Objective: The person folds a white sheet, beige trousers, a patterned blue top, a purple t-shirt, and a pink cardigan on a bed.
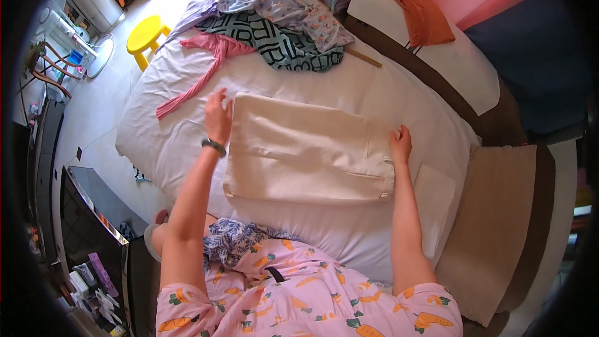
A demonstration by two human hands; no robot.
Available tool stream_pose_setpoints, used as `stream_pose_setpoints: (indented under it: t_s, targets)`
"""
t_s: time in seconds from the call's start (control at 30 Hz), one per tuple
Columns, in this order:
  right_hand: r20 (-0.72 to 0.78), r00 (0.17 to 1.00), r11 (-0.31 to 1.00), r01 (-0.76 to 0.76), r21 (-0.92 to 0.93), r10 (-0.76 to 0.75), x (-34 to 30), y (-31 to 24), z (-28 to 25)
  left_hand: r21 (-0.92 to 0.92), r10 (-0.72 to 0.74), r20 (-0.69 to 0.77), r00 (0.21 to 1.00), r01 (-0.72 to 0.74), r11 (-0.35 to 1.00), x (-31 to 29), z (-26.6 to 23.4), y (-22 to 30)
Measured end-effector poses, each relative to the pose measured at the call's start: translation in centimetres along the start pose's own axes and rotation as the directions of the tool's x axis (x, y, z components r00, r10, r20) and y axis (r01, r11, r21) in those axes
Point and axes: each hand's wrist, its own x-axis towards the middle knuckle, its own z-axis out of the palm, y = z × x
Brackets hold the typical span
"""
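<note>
Left hand [217, 118]: at the left edge of the folded cream garment [299, 146], loosely open, fingers slightly bent, no cloth seen between them; the palm side is hidden, so contact with the fabric cannot be confirmed. Right hand [401, 143]: at the garment's right edge, fingers part-curled, a gap visible between thumb and fingers, nothing seen in its hold; whether it touches the cloth cannot be told. The garment lies flat on the white bedsheet [181, 156], between the two hands; its underlayers are hidden. One dark bracelet [213, 146] is on the left wrist. Beyond the garment lies one twisted pink cloth [215, 50], its upper end partly covered by the heap. The heap includes one dark-patterned cloth [274, 40] and one pale floral cloth [296, 9]; overlaps prevent a full count. One wooden stick [364, 57] protrudes from it, its other end concealed. One rust-orange cloth [424, 17] hangs over the pale headboard [474, 84]. On the floor: one yellow stool [145, 34], its legs partly hidden by the bed, and one white fan [65, 31], blurred near the dark rim.
</note>
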Motion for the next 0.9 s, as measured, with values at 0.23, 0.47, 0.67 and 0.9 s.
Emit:
stream_pose_setpoints:
  t_s: [0.23,0.47,0.67,0.9]
  targets:
    - [0.111,0.786,0.771,0.618,-0.152,-0.608,-8.8,-4.7,1.0,-0.06,0.558,0.562,0.611,-0.642,0.764,-7.0,-0.9,9.1]
    - [0.14,0.695,0.706,0.707,0.048,-0.705,-8.9,-12.7,7.1,0.143,-0.014,0.156,0.988,-0.008,0.99,-7.6,-2.8,1.7]
    - [0.403,0.735,0.744,0.646,-0.17,-0.546,-2.1,-15.5,12.9,0.342,-0.345,0.347,0.872,0.225,0.913,-15.3,-6.6,5.0]
    - [0.094,0.72,0.726,0.685,0.055,-0.687,-5.9,-16.5,12.9,0.113,-0.221,0.29,0.931,0.196,0.974,-17.8,-7.5,1.9]
